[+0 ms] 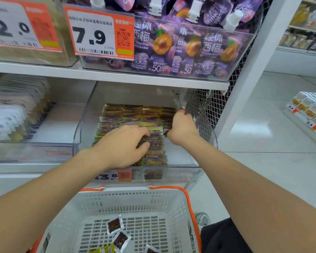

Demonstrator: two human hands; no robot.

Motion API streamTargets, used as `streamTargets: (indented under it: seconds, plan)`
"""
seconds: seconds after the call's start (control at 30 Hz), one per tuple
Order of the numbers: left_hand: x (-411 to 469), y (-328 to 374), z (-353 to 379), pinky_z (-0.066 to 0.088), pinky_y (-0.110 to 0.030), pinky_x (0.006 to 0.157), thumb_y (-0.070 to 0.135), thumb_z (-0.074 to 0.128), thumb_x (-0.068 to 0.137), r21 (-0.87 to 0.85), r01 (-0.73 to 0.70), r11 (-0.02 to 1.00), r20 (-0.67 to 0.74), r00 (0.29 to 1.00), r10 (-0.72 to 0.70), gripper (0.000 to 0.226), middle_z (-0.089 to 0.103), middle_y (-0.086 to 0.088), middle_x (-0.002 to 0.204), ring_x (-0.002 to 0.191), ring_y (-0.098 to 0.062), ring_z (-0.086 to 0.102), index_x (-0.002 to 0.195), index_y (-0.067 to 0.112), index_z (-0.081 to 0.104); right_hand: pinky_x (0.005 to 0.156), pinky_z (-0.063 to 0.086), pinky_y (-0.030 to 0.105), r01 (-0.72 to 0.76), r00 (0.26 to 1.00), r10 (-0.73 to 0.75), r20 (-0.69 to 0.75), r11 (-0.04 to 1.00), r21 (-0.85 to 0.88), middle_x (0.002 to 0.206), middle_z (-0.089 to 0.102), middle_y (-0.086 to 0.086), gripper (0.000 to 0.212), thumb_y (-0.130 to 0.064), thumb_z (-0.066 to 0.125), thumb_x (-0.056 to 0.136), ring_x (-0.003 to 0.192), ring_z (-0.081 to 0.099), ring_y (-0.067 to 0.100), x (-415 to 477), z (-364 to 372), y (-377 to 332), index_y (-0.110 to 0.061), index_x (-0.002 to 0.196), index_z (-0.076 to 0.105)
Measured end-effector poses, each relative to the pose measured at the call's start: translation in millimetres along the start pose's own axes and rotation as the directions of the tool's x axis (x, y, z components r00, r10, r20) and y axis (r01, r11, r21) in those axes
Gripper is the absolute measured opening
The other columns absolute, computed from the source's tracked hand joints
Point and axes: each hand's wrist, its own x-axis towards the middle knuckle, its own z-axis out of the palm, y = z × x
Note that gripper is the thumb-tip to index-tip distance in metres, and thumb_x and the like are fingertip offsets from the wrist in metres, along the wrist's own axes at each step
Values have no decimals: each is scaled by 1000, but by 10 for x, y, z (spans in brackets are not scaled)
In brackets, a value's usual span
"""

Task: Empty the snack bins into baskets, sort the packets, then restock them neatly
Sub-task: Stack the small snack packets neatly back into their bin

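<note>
Left hand (124, 143), frame centre: fingers and thumb curl down over a clutch of packets (156, 156), judged to be steadying or lifting a row. Right hand (182, 126), just right of centre: fingers curled at the rows' right side; contents not determinable. The packets stand on edge in the clear bin (84, 121). Rows run up the frame, each packet's long edge across it. The basket (135, 195) sits directly below, lower centre, likely placed for transfers.
</note>
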Motion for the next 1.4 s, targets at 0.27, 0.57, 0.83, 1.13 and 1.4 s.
streamTargets:
  seconds: [0.27,0.57,0.83,1.13,1.4]
  plan:
    - [-379,294,-173,54,-38,66,43,54,94,-119,-21,993,-263,965,-11,15,55,13,77,76,-9,56,83,34,55,92,54,38,331,928,-324,-182,944,4,115,70,11,30,-16,59,96,106,67,30,-611,-253,-50,-11,125,65]
    - [-1353,244,732,48,-34,60,44,46,92,142,-50,989,579,814,-42,32,59,-2,74,70,-29,59,76,19,57,63,42,9,322,868,-433,243,864,388,63,63,-17,26,-7,54,88,63,60,1,-2220,465,-60,-20,84,76]
    - [-1919,-364,2103,57,-43,87,27,52,102,172,136,976,794,567,-219,18,62,-7,113,99,-29,65,112,15,60,98,55,48,221,722,-143,677,975,-30,128,63,14,32,-7,54,95,118,61,35,-2147,2270,508,-6,125,65]
    - [-2290,-649,3043,58,-42,83,18,65,78,-38,384,922,775,594,-216,27,60,3,106,95,-22,61,104,27,61,69,49,32,120,626,85,775,972,-204,95,55,12,22,8,50,94,79,56,24,-2031,3311,956,-11,86,56]
    - [-2194,-272,3439,59,-40,86,48,85,73,-195,522,830,925,378,-20,54,69,1,113,102,-22,68,115,21,68,107,46,59,152,526,51,849,977,-153,159,15,11,90,4,65,86,146,24,48,-2229,3650,1267,-45,153,30]
